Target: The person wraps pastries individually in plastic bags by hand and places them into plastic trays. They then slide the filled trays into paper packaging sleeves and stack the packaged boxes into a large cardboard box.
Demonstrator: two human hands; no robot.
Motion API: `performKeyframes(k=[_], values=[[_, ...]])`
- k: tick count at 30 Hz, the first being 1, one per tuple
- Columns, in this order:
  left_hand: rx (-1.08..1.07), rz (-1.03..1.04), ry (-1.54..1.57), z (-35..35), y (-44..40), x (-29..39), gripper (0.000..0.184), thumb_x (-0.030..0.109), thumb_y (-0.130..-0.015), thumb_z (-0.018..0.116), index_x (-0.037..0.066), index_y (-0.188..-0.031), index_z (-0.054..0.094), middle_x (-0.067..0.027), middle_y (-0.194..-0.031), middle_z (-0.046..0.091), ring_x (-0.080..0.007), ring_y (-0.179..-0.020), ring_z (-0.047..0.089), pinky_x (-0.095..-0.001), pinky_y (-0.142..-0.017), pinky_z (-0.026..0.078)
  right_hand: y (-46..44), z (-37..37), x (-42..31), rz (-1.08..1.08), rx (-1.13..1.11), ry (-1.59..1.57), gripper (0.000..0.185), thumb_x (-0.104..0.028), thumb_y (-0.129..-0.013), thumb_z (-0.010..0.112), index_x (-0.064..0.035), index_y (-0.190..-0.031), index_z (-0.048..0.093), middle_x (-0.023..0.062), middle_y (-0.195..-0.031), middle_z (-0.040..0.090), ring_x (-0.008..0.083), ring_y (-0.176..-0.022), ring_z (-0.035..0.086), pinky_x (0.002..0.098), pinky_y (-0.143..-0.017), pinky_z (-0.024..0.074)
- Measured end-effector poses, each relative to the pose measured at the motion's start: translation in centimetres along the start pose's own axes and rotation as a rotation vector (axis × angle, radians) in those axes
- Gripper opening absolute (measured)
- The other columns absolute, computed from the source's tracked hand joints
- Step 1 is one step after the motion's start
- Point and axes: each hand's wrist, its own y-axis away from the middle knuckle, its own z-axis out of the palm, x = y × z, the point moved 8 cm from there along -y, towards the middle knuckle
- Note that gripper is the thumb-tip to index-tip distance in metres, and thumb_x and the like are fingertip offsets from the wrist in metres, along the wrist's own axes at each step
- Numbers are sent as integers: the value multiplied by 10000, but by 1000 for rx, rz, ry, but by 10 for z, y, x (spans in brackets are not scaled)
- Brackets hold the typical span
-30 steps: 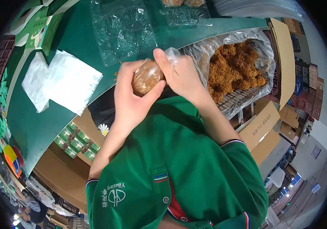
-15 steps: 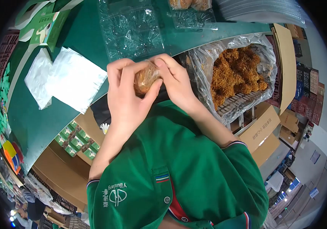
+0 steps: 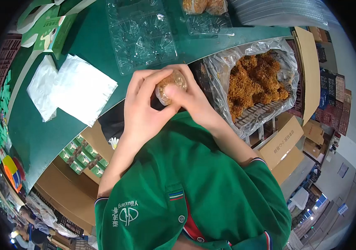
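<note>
Between both hands is a round brown ball in clear plastic film [image 3: 179, 80]. My left hand [image 3: 141, 106] is wrapped round its left side, fingers curled over the top and thumb beneath. My right hand [image 3: 195, 102] closes on it from the right, with the thumb pressed across the film; part of the ball is hidden. Just beyond the hands lies a clear plastic tray with round cups [image 3: 144, 41]. A stack of white wrapping sheets [image 3: 85, 89] is to the left. On the right, a crate lined with clear plastic [image 3: 223, 62] holds brown floss-coated balls [image 3: 255, 81].
Wrapped balls [image 3: 205, 6] sit in another clear tray [image 3: 209, 25] at the back. Stacked clear trays [image 3: 282, 12] stand at the back right, a green printed carton [image 3: 53, 35] at the back left. Cardboard boxes [image 3: 282, 141] and small green packs [image 3: 82, 154] are below the green table [image 3: 36, 146].
My right thumb has moved from the ball's upper edge to across its front, pressing the film. Both hands have shifted slightly right and toward my body with the ball.
</note>
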Motion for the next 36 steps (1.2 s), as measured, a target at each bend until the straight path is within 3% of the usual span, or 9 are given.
performKeyframes(k=[8, 9, 11, 14, 20, 26, 31, 33, 36], values=[[-15, 144, -139, 5, -2, 13, 503, 61, -715, 749, 63, -1191, 584, -122, -1169, 580, -297, -1059, 563, -368, -933, 438, -8, -56, -81, -557, 309, 772, 469, -211, -764, 726, -58, -1150, 510, 107, -1035, 601, 175, -914, 619, 321, -761, 517], [-22, 132, -156, 4, 0, 9, 453, 75, -741, 730, 54, -1171, 591, -117, -1158, 591, -293, -1054, 565, -372, -946, 423, -21, -86, -79, -359, 425, 358, 401, -199, -811, 692, -45, -1122, 491, 107, -970, 611, 143, -865, 614, 283, -710, 509], [-31, 65, -140, 1, 7, -3, 429, 62, -748, 721, 54, -1159, 597, -111, -1137, 601, -287, -1052, 566, -369, -938, 426, -38, -126, -105, -379, 592, 447, 281, -141, -834, 657, -35, -1060, 529, 83, -848, 626, 150, -792, 605, 285, -650, 487], [-21, 33, -153, -1, 15, -12, 358, 36, -767, 696, 49, -1116, 617, -102, -1101, 620, -278, -1038, 570, -360, -923, 432, -75, -178, -98, -320, 664, 805, 443, -421, -871, 617, -44, -1087, 532, 100, -808, 632, 173, -706, 605, 313, -596, 468], [3, 27, -181, -3, 20, -19, 315, 24, -778, 685, 44, -1088, 629, -101, -1093, 626, -278, -1022, 574, -355, -916, 432, -83, -163, -106, -409, 733, 1248, 458, -474, -847, 605, -69, -1061, 606, 150, -817, 666, 336, -697, 596, 383, -717, 477], [-36, 97, -237, 2, 17, -20, 285, 17, -781, 677, 47, -1062, 638, -89, -1078, 634, -278, -999, 583, -357, -897, 441, -81, -160, -103, -504, 666, 1136, 417, -475, -857, 587, -73, -940, 661, 96, -777, 653, 217, -647, 580, 327, -658, 465], [-22, 120, -261, 0, 26, -26, 205, 4, -787, 660, 41, -989, 663, -86, -1033, 648, -275, -979, 585, -358, -866, 458, -89, -149, -111, -526, 646, 1093, 182, -166, -885, 607, -43, -1012, 648, 181, -1052, 603, 287, -1010, 585, 401, -853, 439], [21, 162, -326, -5, 31, -26, 178, 3, -790, 654, 45, -962, 675, -75, -1010, 657, -270, -967, 585, -367, -865, 459, -88, -135, -115, -410, 653, 1197, 185, -137, -837, 643, -25, -984, 638, 161, -1035, 590, 294, -941, 588, 387, -811, 448], [96, 177, -483, -13, 37, -29, 214, 15, -779, 657, 58, -988, 675, -63, -1103, 636, -274, -1030, 559, -372, -915, 425, -72, -120, -121, -884, 708, 1428, 162, -135, -830, 640, -19, -942, 637, 144, -961, 597, 335, -815, 584, 397, -764, 456]])
